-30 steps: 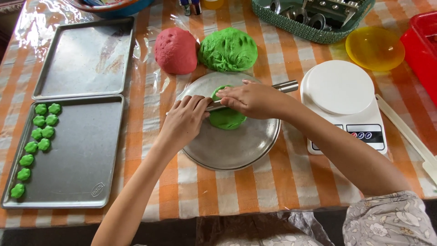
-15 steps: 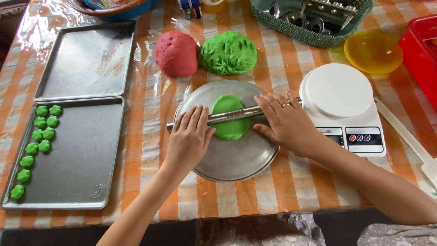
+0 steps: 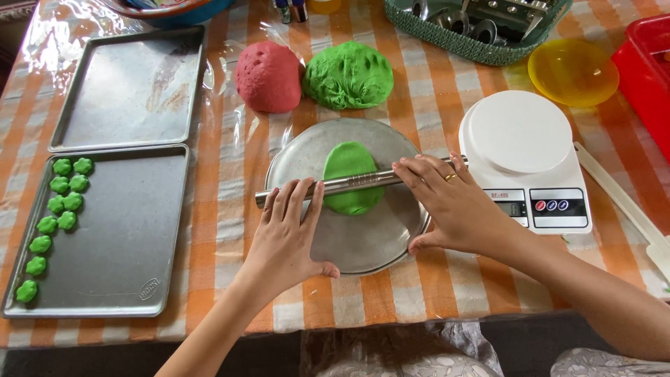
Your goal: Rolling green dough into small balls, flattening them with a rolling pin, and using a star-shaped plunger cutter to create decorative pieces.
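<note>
On the orange checked tablecloth (image 3: 230, 160), hands press a rolling pin (image 3: 349, 183)

An orange-checked table (image 3: 230, 174) filled the frame. Two baking trays (image 3: 125, 237) lay left, a round metal plate (image 3: 363, 244) centre, a white scale (image 3: 530, 160) right.

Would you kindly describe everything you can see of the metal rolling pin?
The rolling pin is a slim, plain cylinder of shiny silver metal without separate handles. It lies nearly level, slightly tilted, across the round metal plate, resting on the flattened oval of green dough. The left hand presses flat on its left end; the right hand covers its right end.
</note>
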